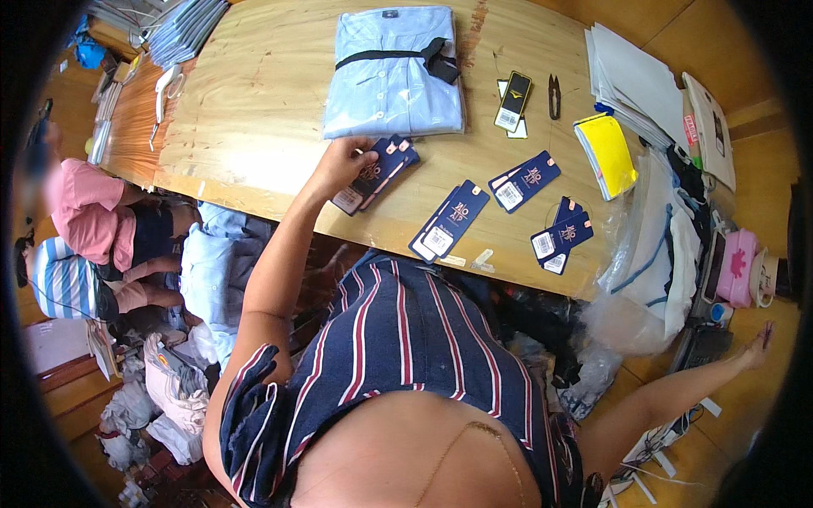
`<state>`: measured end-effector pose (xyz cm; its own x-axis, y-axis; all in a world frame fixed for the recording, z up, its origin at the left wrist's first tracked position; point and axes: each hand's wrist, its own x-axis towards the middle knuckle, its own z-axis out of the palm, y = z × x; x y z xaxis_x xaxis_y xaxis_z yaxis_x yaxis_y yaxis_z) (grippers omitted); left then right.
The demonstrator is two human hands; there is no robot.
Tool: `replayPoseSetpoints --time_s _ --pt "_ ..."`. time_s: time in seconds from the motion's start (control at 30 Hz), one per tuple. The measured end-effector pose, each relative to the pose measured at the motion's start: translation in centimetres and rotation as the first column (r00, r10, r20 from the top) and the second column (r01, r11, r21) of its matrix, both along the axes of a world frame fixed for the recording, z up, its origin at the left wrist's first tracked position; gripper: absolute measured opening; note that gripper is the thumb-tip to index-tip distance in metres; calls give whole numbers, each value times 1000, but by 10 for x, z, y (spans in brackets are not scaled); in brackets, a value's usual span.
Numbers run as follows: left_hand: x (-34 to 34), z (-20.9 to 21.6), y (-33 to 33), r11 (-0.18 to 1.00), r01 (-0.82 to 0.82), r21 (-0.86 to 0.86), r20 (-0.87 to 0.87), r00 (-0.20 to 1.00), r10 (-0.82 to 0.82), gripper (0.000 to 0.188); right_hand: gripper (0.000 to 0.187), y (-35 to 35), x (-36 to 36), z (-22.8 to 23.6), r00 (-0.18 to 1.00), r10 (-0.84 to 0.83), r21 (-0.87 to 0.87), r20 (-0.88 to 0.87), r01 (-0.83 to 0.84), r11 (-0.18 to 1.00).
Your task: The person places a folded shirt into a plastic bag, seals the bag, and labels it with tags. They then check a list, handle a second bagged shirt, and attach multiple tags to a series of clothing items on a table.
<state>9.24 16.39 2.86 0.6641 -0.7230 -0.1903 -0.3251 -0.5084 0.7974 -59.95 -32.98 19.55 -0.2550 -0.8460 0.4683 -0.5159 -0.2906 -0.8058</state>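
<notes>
My left hand (340, 169) reaches over the near edge of the wooden table. Its thumb and fingers are closed on a small fanned stack of navy hang tags (373, 175) with white barcode stickers. Three more groups of navy tags lie to the right: a near one (450, 219), a farther one (526, 181) and one at the right (561, 234). Just beyond my left hand is a folded light-blue shirt (394, 72) in clear plastic, with a black strap across it. My right hand (756, 347) is stretched far out to the right; its fingers are too small to read.
Black thread snips (554, 96) lie beside black-and-yellow tags (513, 103). A yellow packet (605, 155), white sheets (635, 85) and clear plastic bags (652, 229) crowd the right side. Bagged shirts (185, 32) are stacked far left. Two people (93, 207) are at the left, near heaped clothes.
</notes>
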Motion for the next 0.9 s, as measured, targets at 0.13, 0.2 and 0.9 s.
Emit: replayPoseSetpoints --time_s 0.13,0.2,0.9 --pt "0 16 -10 989 -32 -143 -351 936 -21 12 24 118 157 5 991 136 -192 10 -131 973" --pt "-3 19 -17 979 -24 -202 -429 901 -66 11 23 171 222 -3 980 191 -154 -59 -198 968" --pt "-54 31 -57 882 212 -422 46 976 -213 26 5 365 482 -94 505 660 311 556 -863 398"
